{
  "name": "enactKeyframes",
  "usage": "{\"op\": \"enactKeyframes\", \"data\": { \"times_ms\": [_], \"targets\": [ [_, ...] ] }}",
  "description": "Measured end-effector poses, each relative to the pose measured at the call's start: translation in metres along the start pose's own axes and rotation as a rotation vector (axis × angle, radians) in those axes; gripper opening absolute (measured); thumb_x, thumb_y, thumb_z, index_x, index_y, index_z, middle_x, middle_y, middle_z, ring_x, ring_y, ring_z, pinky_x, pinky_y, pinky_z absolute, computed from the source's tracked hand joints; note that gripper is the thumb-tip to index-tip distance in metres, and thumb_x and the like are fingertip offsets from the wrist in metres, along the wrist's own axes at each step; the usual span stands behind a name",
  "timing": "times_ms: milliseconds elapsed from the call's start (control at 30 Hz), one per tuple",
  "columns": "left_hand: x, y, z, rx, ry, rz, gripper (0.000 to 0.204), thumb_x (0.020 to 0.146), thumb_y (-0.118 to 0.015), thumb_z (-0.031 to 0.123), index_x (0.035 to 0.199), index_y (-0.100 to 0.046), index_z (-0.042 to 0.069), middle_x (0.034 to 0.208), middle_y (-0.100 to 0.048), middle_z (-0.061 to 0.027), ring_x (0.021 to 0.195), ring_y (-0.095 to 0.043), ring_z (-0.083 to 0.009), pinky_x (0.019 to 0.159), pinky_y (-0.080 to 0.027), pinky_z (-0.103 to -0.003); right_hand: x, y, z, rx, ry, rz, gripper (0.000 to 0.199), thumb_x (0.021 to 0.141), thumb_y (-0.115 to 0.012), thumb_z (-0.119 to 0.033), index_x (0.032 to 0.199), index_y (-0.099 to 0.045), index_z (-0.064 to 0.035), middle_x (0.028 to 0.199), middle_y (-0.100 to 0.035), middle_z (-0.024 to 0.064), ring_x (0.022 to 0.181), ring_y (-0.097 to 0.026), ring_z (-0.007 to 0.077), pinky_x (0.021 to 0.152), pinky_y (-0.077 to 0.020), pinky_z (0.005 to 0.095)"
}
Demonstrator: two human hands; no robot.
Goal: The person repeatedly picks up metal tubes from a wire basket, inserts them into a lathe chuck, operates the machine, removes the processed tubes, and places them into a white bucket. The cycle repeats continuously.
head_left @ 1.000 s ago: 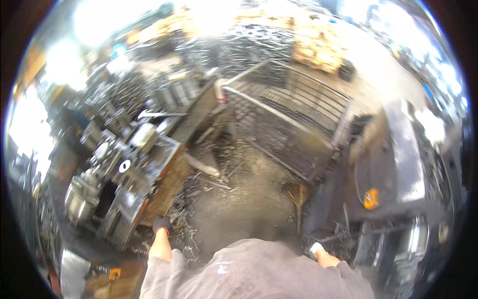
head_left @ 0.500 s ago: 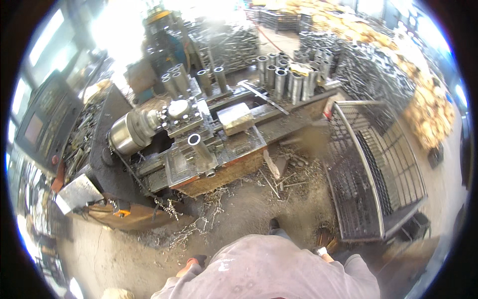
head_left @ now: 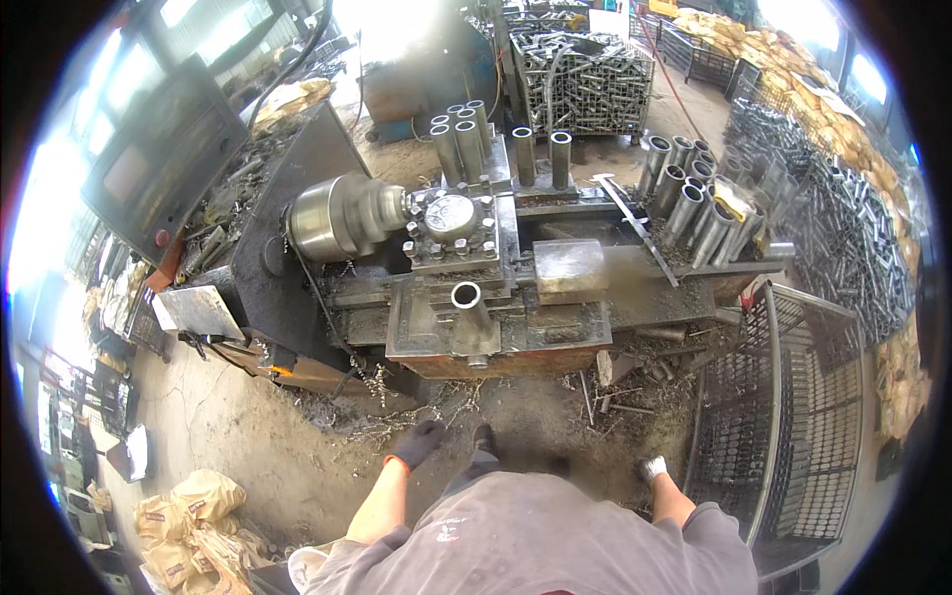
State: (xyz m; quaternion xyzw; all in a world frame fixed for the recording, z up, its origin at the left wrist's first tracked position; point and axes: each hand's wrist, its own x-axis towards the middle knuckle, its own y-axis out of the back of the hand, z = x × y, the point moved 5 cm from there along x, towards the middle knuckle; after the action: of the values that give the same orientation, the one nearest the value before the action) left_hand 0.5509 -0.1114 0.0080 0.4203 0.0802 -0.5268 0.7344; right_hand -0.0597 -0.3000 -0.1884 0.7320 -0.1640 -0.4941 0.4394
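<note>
My left hand [head_left: 420, 444], in a dark glove with an orange cuff, hangs over the floor in front of the lathe [head_left: 496, 359]. It touches nothing that I can see, and its fingers blend together. My right hand [head_left: 654, 466], in a pale glove, is out to the right near a wire-mesh cage [head_left: 778, 397]; its fingers are too small to make out. Closest to my hands on the machine is an upright metal tube [head_left: 468, 304] on the carriage. Behind it are a bolted tool post [head_left: 451, 220] and a round steel chuck [head_left: 342, 220].
Several metal tubes [head_left: 694, 203] stand at the bed's right end, near a caliper [head_left: 635, 228] and a metal block [head_left: 570, 270]. More tubes [head_left: 464, 149] stand behind the tool post. Curly metal chips [head_left: 436, 416] litter the floor; sacks [head_left: 203, 516] lie lower left.
My view has swung left, so the lathe and cage sit farther right in it. Both gloved hands have come out farther from my body, the left one most plainly.
</note>
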Motion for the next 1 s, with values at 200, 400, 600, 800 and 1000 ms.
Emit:
{"op": "enactKeyframes", "data": {
  "times_ms": [200, 400, 600, 800, 1000],
  "targets": [
    [0.06, 0.155, -0.127, -0.764, 0.087, 0.625, 0.041, 0.103, -0.061, 0.045, 0.119, -0.071, 0.008, 0.111, -0.074, -0.015, 0.096, -0.07, -0.0332, 0.087, -0.055, -0.046, 0.022, 0.072, -0.044, 1.199, -0.46, 0.039, 0.018, 0.091, -0.069, -0.018, 0.103, -0.078, -0.0081, 0.09, -0.079, 0.0119, 0.072, -0.075, 0.0258, 0.062, -0.061, 0.0418],
    [0.02, 0.285, -0.133, -0.266, 0.099, 1.438, 0.047, 0.112, -0.05, 0.043, 0.134, -0.064, 0.004, 0.132, -0.066, -0.0242, 0.116, -0.065, -0.0431, 0.097, -0.051, -0.05, 0.015, 0.277, -0.11, 0.743, -0.155, 0.832, 0.022, 0.092, -0.067, -0.021, 0.102, -0.079, -0.0045, 0.093, -0.078, 0.0164, 0.08, -0.076, 0.0293, 0.078, -0.06, 0.0386],
    [0.031, 0.319, -0.166, -0.406, -0.045, 1.372, 0.044, 0.113, -0.051, 0.039, 0.132, -0.064, 0.001, 0.123, -0.072, -0.0154, 0.106, -0.069, -0.0336, 0.087, -0.055, -0.045, -0.012, 0.508, -0.248, 0.739, 0.186, 1.088, 0.021, 0.092, -0.069, -0.007, 0.111, -0.076, 0.0003, 0.108, -0.079, 0.0177, 0.091, -0.076, 0.0258, 0.084, -0.0605, 0.0363],
    [0.054, 0.289, -0.176, -1.435, -0.142, 0.93, 0.038, 0.109, -0.059, 0.047, 0.105, -0.069, 0.01, 0.087, -0.067, -0.0049, 0.079, -0.063, -0.0168, 0.062, -0.047, -0.032, 0.019, 0.679, -0.413, 0.603, 0.637, 0.853, 0.06, 0.091, -0.077, -0.02, 0.146, -0.06, -0.0013, 0.125, -0.076, 0.0226, 0.11, -0.077, 0.0275, 0.095, -0.0616, 0.0373],
    [0.066, 0.153, -0.16, -1.426, 0.078, 0.794, 0.029, 0.1, -0.07, 0.038, 0.102, -0.06, 0.011, 0.079, -0.06, -0.0037, 0.061, -0.056, -0.0169, 0.054, -0.046, -0.033, 0.212, 0.721, -0.518, -0.001, 0.326, 0.198, 0.078, 0.093, -0.075, -0.053, 0.152, -0.057, -0.0062, 0.13, -0.074, 0.0166, 0.11, -0.073, 0.028, 0.092, -0.0594, 0.0384]
  ]
}}
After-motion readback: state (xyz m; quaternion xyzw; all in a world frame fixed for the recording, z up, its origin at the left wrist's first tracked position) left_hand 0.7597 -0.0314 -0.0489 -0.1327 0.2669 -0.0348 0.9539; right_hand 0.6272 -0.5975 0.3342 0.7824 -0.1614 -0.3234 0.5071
